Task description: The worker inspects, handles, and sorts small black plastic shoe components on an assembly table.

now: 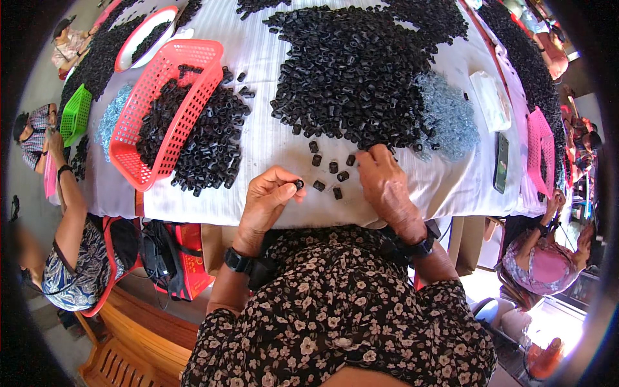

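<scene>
Two small groups of black plastic pieces flank my hands on the worktop (261,109), which is draped in smooth, pale fabric. My left hand (267,195) pinches one stubby black piece (299,184) between thumb and fingertips, its rounded end showing, just above the cloth. My right hand (385,184) is bent, fingers curled downward at the near edge of a broad, knobbly pile (348,77); I cannot tell whether they grip anything. Between my hands lie several loose pieces (333,167), short and tube-like, scattered on the fabric.

Right of the pile, and touching it, spreads a glassy, bluish heap (451,119) of tiny clear bits. Beyond that heap, a white packet (491,100) and a flat, dark phone (500,163) rest near the right side. To my left stands a coral plastic basket (209,55), long and latticed with small holes, with black pieces inside and more heaped (216,138) beside it.
</scene>
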The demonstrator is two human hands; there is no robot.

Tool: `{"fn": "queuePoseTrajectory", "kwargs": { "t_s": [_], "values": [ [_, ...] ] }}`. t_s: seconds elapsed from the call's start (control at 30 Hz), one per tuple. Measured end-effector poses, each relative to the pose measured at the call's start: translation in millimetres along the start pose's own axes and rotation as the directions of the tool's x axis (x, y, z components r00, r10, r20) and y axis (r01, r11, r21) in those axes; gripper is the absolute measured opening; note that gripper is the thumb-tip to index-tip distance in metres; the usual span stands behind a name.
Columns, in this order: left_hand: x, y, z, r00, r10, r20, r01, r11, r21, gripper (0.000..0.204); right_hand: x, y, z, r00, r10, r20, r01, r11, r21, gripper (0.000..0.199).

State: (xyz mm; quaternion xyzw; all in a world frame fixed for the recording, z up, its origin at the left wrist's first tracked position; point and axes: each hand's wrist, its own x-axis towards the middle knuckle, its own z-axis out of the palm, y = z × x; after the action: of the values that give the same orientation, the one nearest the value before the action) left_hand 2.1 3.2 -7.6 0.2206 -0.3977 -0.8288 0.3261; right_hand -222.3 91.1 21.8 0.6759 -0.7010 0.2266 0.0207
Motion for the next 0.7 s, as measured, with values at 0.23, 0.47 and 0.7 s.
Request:
{"fn": "queuePoseTrajectory", "kwargs": {
  "t_s": [0.23,0.47,0.7],
  "values": [
    [0,-3,-2,1.000,0.017,0.013,-0.017,1.000,0.009,0.015,-3,-1,7,0.997,-0.077,-0.009,0.078,0.991,0.110,0.024],
    [0,-3,-2,1.000,0.012,0.010,-0.012,1.000,0.025,0.014,-13,15,-11,0.998,0.059,0.019,-0.061,0.984,0.166,0.027],
    [0,-4,-2,0.999,0.027,0.020,-0.028,0.999,0.037,0.015,-10,13,-12,0.997,0.072,0.016,-0.073,0.977,0.199,0.025]
  ]
}}
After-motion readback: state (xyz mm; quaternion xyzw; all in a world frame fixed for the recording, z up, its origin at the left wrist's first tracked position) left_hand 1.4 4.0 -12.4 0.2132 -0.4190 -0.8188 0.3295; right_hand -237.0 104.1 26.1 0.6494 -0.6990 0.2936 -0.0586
